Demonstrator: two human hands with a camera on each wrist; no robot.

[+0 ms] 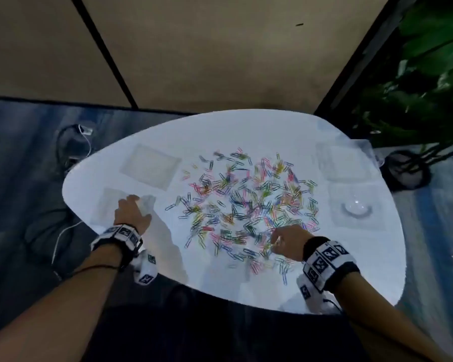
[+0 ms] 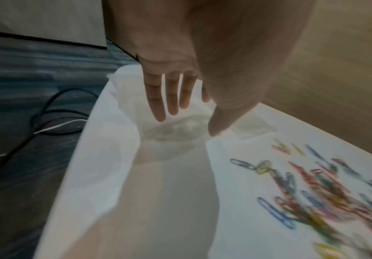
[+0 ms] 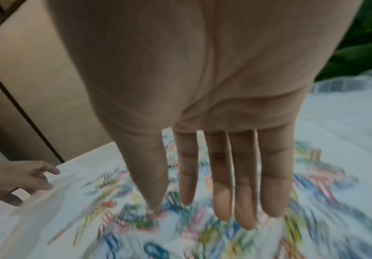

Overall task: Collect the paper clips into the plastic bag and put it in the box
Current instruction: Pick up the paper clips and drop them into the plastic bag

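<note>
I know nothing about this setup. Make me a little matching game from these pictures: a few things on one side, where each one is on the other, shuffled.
Things:
1. left hand
2. right hand
3. paper clips
4. potted plant

Places:
A. scattered across the middle of the white table
B. on the floor beyond the table's far right edge
C. over the near edge of the clip pile, fingers straight
D. reaching for the clear plastic bag at the table's left side

Pairs: 1-D, 2-C, 3-A, 4-B

Colourful paper clips scattered mid-table; clear plastic bag crumpled at 9 o'clock, clear box at 3.
</note>
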